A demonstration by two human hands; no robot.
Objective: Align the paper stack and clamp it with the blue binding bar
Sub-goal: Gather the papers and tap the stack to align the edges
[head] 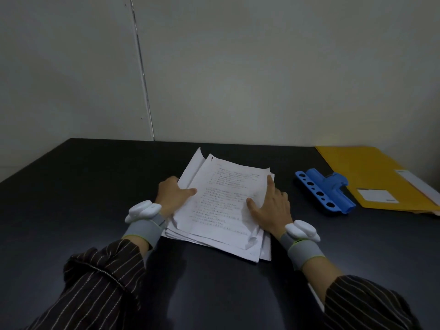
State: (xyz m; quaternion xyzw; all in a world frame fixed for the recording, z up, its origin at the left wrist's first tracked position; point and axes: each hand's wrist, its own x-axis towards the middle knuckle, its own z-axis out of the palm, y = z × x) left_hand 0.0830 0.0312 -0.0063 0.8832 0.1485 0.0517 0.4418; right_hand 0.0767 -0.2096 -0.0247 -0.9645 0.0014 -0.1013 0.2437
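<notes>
Paper stack (221, 206) sits mid-bench, sheets fanned and skewed, edges not flush, a few corners curled. My left hand (170, 194) grips the stack's left edge, thumb on top of the sheets. My right hand (271, 206) lies flat and open on the right side, index finger stretched along the far right edge, pressing down, not gripping. Blue binding bar (325, 191) lies on the dark bench (95, 186) to the right, apart from the stack, just beside a yellow folder (371, 177).
</notes>
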